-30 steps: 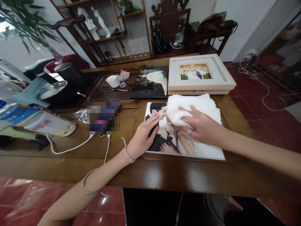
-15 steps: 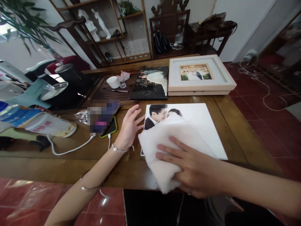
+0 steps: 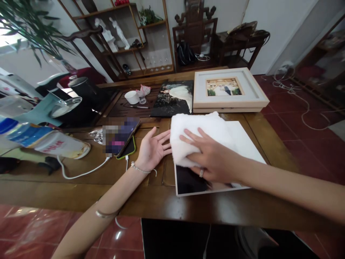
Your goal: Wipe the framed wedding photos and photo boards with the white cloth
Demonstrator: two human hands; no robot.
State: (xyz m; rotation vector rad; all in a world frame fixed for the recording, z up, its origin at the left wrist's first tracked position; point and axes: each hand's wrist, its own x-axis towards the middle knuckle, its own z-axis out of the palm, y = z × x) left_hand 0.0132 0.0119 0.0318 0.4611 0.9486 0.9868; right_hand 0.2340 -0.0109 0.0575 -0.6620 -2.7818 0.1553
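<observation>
A white fluffy cloth (image 3: 182, 124) lies folded over the upper left part of a white-edged photo panel (image 3: 244, 144), which rests flat on the wooden table. With its fingers spread across the cloth, my right hand (image 3: 211, 156) holds it down on the panel; the thumb tucks beneath the folded edge. A dark area of the print shows below that hand, and the cloth covers the upper part of the picture. My left hand (image 3: 151, 150) is open, palm turned partly up, its fingertips at the panel's left edge by the cloth.
Behind the panel lie a dark wedding photo panel (image 3: 172, 99) and a light wooden picture frame (image 3: 229, 104). To the left are phones (image 3: 121, 138) on white cables, a plastic bottle (image 3: 54, 142), a white cup (image 3: 132, 97) and a dark pot (image 3: 83, 90).
My right hand has pushed the cloth up and away, baring the panel's lower left. The panel sits slightly nearer and to the right. My left palm has turned further upward.
</observation>
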